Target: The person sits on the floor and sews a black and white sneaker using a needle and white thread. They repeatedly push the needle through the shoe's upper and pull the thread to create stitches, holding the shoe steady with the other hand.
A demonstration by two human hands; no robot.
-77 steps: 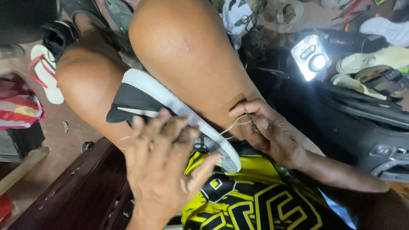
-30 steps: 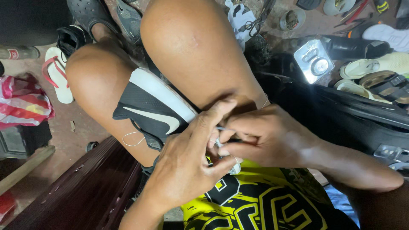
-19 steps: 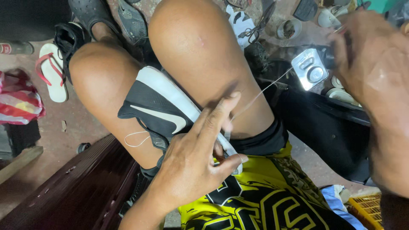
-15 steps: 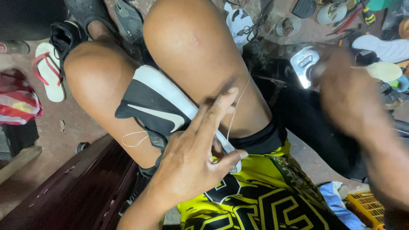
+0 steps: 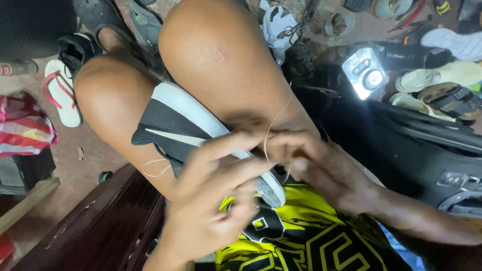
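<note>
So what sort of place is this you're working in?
Most likely a small shoe repair spot on the floor: a black-and-white shoe clamped between the knees, thread running to the hands, and loose sandals and a flip-flop lying around.

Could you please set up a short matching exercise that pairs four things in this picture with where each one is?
Things:
1. black and white shoe
2. white flip-flop with red straps
3. metal lamp
4. thin thread

Places:
A. on the floor beside the left knee
B. clamped between the knees
C. running up from the fingers over the right thigh
D. lit, on the floor at upper right

Pairs: 1-B, 2-A, 3-D, 4-C
</note>
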